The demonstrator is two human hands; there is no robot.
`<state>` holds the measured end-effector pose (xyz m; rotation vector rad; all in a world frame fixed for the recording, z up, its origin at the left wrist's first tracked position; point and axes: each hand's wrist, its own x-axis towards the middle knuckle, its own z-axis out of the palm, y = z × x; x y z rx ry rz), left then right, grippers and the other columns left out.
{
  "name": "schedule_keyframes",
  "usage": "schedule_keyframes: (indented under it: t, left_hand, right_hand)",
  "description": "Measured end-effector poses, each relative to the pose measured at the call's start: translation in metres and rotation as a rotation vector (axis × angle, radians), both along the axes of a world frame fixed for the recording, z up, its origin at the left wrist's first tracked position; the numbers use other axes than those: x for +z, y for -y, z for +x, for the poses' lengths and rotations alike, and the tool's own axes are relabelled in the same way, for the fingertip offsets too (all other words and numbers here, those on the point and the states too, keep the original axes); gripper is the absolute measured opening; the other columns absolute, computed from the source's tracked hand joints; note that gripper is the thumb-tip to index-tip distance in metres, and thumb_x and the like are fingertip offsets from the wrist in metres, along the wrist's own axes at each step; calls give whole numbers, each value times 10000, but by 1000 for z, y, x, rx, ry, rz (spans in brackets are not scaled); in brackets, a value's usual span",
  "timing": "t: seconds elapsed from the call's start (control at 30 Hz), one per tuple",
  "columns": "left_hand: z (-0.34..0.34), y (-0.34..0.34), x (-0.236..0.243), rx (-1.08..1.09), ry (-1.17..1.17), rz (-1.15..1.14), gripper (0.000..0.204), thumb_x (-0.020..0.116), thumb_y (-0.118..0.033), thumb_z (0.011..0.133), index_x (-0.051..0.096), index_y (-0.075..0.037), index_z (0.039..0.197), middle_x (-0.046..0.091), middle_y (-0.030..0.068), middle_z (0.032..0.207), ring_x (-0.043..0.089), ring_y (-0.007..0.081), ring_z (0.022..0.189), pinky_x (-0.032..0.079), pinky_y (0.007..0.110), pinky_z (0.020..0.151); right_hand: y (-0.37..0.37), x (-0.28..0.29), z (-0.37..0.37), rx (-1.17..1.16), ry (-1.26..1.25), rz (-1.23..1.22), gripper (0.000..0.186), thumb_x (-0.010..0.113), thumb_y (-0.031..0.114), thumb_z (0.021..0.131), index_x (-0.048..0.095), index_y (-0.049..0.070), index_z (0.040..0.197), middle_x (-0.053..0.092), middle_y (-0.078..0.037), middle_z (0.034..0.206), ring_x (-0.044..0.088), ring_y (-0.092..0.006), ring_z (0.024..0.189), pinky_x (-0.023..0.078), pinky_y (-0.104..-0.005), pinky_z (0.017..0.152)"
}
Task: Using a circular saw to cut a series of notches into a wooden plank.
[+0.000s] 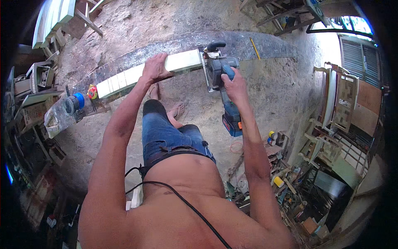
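A long pale board (184, 60) lies across a dark, worn bench plank (273, 50). Several thin lines cross the board's left part. My left hand (156, 67) grips the board near its middle, fingers over the top and thumb at the near edge. In my right hand (236, 86) is the rear handle of a blue and black cordless circular saw (215, 71). The saw stands at the board's right end, its base plate against that end. Its battery (232, 124) hangs toward me. The blade cannot be made out.
A yellow pencil (255, 48) lies on the plank at right. By the board's left end are a red and yellow tape measure (92, 91), a blue-rimmed container (75, 103) and a clear plastic bag (58, 118). Wood scraps and carved panels (346, 101) crowd both sides.
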<state>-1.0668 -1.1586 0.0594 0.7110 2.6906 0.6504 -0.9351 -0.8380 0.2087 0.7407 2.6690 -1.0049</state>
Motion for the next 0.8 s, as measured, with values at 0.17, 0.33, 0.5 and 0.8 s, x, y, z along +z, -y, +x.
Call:
schedule_keyframes:
  t: [0.17,0.33,0.5,0.8]
  left_hand:
    - [0,2,-2,-24,-42,-54,875,885,-557,728,625,-40,1385,713,177,1311,678,385,1261,523,522,1078]
    - [-1,5,-7,-30,-50,3,897,896,-566,733,619,-34,1400,710,182,1341,677,382,1272,527,511,1091]
    - [-5,3,-7,-49,-7,48,874,898,-548,741,614,-34,1387,709,180,1319,680,379,1255,534,502,1071]
    - [9,7,-13,-60,-101,-25,764,892,-491,740,604,-88,1322,688,132,1276,656,338,1230,520,484,1028]
  right_hand:
    - [0,4,-15,20,44,-32,572,686,359,978,654,2,1424,743,-339,1234,709,-520,1183,553,-547,1030]
    - [-8,-10,-37,47,35,20,598,687,387,966,660,-1,1421,742,-349,1228,709,-522,1182,552,-553,1033]
    - [-11,-10,-45,60,44,-2,610,683,404,962,668,-12,1407,743,-343,1234,708,-518,1190,549,-556,1040]
    - [-11,-8,-77,77,84,13,657,675,424,926,670,-29,1402,743,-335,1263,709,-507,1208,562,-540,1047]
